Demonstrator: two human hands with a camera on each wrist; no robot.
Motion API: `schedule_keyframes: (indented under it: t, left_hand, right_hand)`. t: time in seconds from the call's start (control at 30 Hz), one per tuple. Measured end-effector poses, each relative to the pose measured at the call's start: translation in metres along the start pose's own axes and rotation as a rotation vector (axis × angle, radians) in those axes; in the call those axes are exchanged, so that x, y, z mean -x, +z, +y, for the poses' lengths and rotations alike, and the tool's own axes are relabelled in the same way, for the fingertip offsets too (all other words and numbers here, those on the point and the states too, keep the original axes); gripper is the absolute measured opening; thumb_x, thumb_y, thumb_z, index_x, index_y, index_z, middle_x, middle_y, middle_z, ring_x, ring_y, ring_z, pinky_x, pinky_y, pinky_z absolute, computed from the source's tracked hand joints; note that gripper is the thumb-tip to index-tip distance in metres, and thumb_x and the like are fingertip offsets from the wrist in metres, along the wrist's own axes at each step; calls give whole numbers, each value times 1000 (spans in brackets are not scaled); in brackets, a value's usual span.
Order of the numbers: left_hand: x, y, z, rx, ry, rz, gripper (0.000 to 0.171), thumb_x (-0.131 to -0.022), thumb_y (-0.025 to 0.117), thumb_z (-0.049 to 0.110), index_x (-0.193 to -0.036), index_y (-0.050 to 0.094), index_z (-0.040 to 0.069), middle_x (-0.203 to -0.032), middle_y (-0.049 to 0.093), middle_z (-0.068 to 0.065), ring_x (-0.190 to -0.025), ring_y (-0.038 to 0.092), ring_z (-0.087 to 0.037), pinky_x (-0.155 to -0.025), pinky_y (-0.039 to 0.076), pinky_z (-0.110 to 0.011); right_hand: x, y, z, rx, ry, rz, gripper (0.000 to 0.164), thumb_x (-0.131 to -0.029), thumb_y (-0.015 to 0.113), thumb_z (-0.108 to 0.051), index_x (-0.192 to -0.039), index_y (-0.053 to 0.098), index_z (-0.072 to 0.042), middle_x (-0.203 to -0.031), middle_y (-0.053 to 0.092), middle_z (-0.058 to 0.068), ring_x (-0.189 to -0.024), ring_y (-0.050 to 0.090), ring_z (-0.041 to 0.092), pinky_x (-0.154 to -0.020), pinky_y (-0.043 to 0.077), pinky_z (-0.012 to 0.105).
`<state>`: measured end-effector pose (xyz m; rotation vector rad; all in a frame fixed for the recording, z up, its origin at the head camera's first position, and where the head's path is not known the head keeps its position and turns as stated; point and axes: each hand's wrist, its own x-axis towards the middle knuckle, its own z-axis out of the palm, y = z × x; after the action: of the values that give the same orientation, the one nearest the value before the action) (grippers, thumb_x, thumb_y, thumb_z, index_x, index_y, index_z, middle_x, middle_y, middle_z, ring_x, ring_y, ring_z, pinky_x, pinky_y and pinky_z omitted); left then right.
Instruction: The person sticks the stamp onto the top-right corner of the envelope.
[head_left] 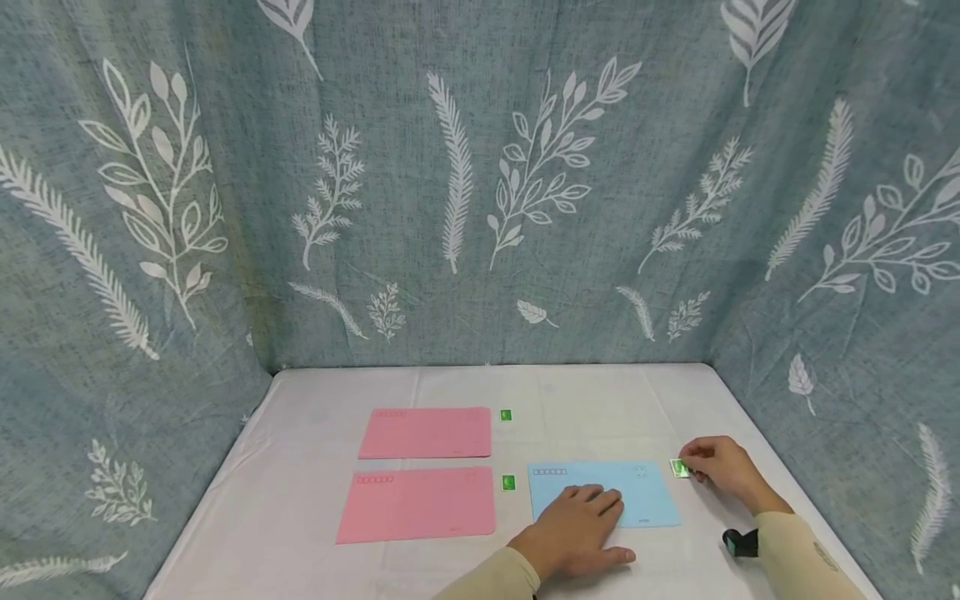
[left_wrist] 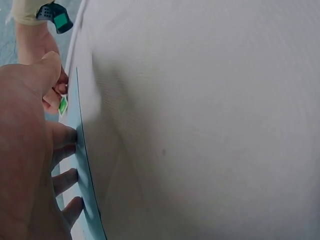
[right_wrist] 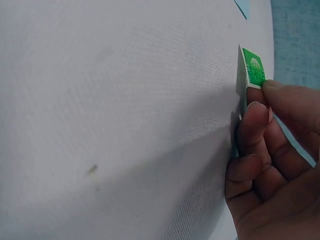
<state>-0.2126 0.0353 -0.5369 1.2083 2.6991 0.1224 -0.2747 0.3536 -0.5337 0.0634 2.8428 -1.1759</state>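
A blue envelope (head_left: 651, 500) lies flat on the table at the right, its printed boxes along the top left. My left hand (head_left: 576, 529) rests on its lower part with straight, slightly spread fingers; the left wrist view shows the fingertips on the blue paper (left_wrist: 86, 165). To the right of the envelope, my right hand (head_left: 722, 468) pinches a small green stamp (head_left: 679, 468) with a white border between thumb and forefinger. The right wrist view shows the stamp (right_wrist: 254, 67) tilted at the fingertips, with the other fingers curled beneath.
Two pink envelopes (head_left: 427, 433) lie at the left, one behind the other. Beside their right edges sit two green stamps (head_left: 508, 482). A white cloth (head_left: 300, 400) covers the table, and a patterned teal curtain (head_left: 480, 317) hangs around its back and sides.
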Motion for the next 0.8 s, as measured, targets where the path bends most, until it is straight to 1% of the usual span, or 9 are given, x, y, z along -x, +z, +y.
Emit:
schedule_keyframes:
  t: [0.1, 0.17, 0.37, 0.47, 0.6, 0.7, 0.8]
  left_hand:
    - [1, -1, 0, -7, 6, 5, 79, -107, 36, 76, -167, 45, 26, -171, 36, 16, -157, 33, -10, -124, 32, -36]
    - [1, -1, 1, -17, 9, 6, 80, -107, 36, 76, -167, 45, 25, -171, 36, 15, -156, 33, -10, -124, 33, -36]
    - [-3, 5, 1, -58, 13, 10, 83, -105, 35, 79, -168, 44, 25, -171, 36, 14, -156, 34, -11, -123, 35, -36]
    - [-3, 9, 2, -62, 12, 5, 83, -105, 35, 79, -167, 44, 25, -171, 36, 14, -156, 34, -10, -122, 36, -36]
    - [-3, 13, 5, -54, 28, 0, 83, -104, 38, 79, -167, 45, 25, -170, 37, 14, -155, 36, -10, -121, 37, -36]
    - [-4, 11, 6, -66, 38, 1, 83, -104, 38, 79, -167, 45, 24, -171, 36, 14, -155, 36, -10, -121, 36, -35]
    - [-4, 6, 6, -86, 27, 6, 84, -104, 39, 79, -167, 45, 24, -171, 36, 14, -155, 35, -10, -122, 36, -35]
  right_hand:
    - [0, 0, 0, -28, -1, 4, 10, -103, 69, -2, -107, 75, 5, -85, 67, 5, -74, 61, 21, -63, 51, 31]
    - [0, 1, -1, -42, -18, 0, 11, -103, 69, -3, -107, 75, 5, -86, 68, 5, -74, 61, 21, -63, 51, 31]
    - [2, 9, -20, -65, -98, -3, 9, -102, 73, -4, -104, 76, 4, -88, 70, 5, -75, 60, 22, -62, 51, 31]
    - [4, 18, -29, -83, -93, -11, 8, -101, 75, -6, -102, 77, 1, -88, 70, 4, -75, 60, 22, -63, 51, 31]
    - [7, 27, -34, -100, -72, -38, 5, -101, 75, -5, -100, 77, 0, -86, 70, 4, -73, 60, 22, -62, 50, 31]
    - [6, 32, -34, -104, -79, -44, 4, -100, 75, -5, -99, 77, -1, -84, 69, 3, -72, 60, 22, -62, 50, 31]
    - [2, 34, -36, -106, -109, -38, 5, -100, 76, -6, -99, 77, -2, -83, 68, 3, -72, 60, 21, -62, 49, 30]
